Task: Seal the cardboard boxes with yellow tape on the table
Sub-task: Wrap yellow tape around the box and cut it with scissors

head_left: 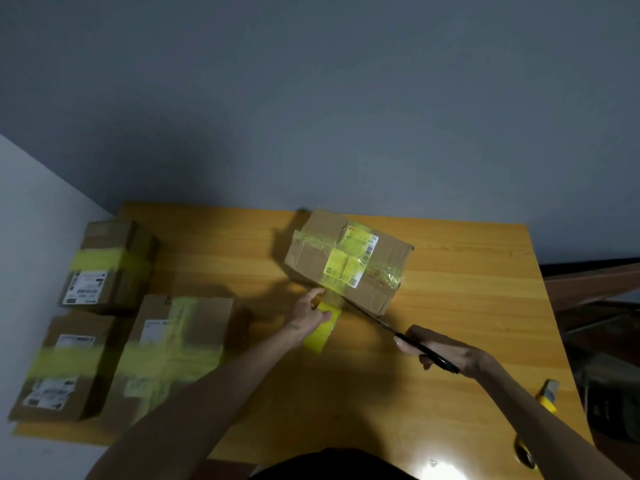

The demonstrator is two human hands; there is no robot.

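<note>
Head view: a brown cardboard box point(311, 258), crossed with yellow tape and bearing a white label, sits askew near the far middle of the orange-brown wooden table point(467, 306). The left hand point(308, 315) grips a yellow tape roll point(322, 336) just in front of the box, with a strip running up to it. The right hand point(450, 351) is clenched around black scissors point(374, 318), whose blades point at that strip. Three more taped cardboard boxes point(194, 317) sit at the table's left side.

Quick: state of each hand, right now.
Left hand: holds the yellow tape roll.
Right hand: grips the black scissors, blades pointing at the cardboard box.
</note>
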